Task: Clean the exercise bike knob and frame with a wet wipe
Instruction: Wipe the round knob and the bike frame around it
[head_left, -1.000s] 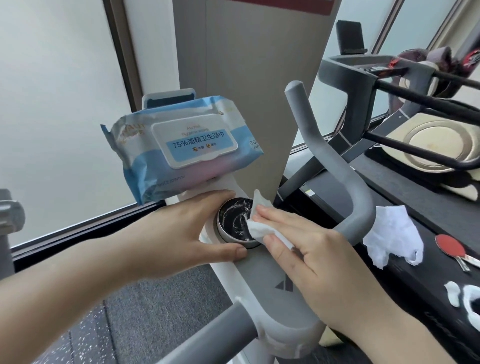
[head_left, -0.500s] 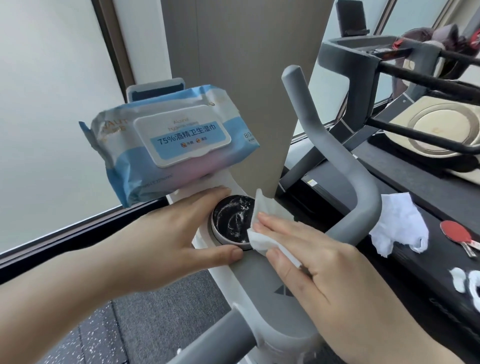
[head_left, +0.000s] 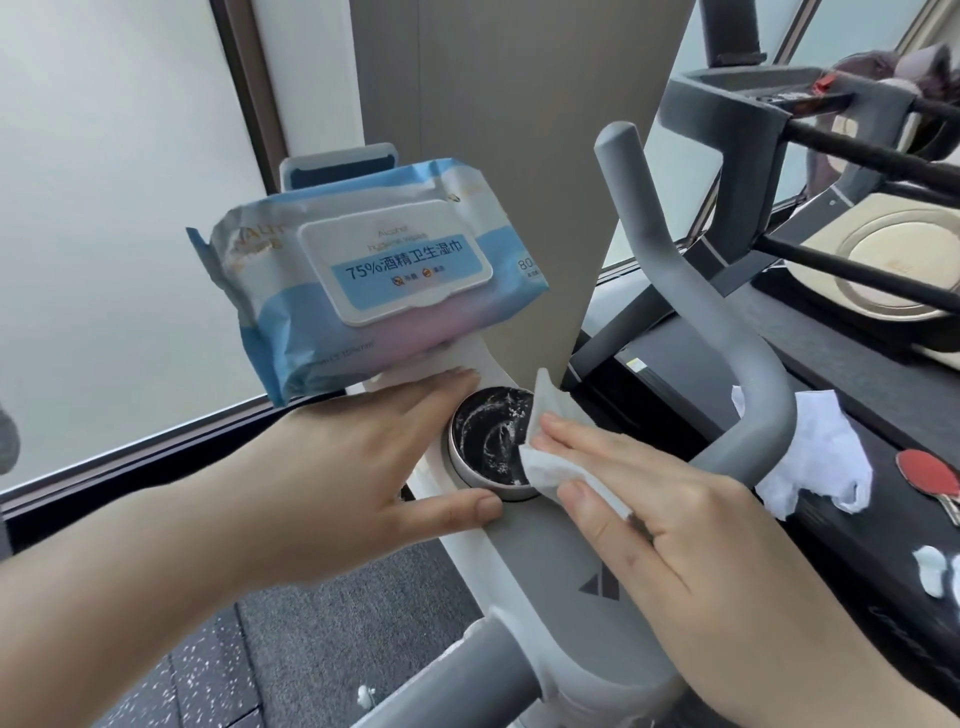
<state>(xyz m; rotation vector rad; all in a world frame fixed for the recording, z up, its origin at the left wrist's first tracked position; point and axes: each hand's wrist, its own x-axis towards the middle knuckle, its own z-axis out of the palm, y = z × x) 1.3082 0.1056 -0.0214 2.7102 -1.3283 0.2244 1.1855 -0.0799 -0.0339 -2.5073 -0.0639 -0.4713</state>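
While the left hand (head_left: 332, 467) brackets the smeared knob (head_left: 491, 444) with straight fingers, the right hand's (head_left: 670, 540) flat fingers press a wet wipe (head_left: 545, 462) to its rim, a sweep across the black face likely next.

Round black knob (head_left: 488, 446), smeared white, on the grey frame (head_left: 566, 571); folded white wet wipe (head_left: 545, 462) covers its right edge

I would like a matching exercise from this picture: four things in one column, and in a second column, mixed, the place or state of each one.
Things:
1. wet wipe
2. wipe pack
3. knob
4. paddle

Places or states:
A. black top streaked with white residue
B. red, lying at the far right edge
C. propped above the left hand
D. under the right hand fingers, at the knob's right rim

Pairs: 1-D, 2-C, 3-A, 4-B
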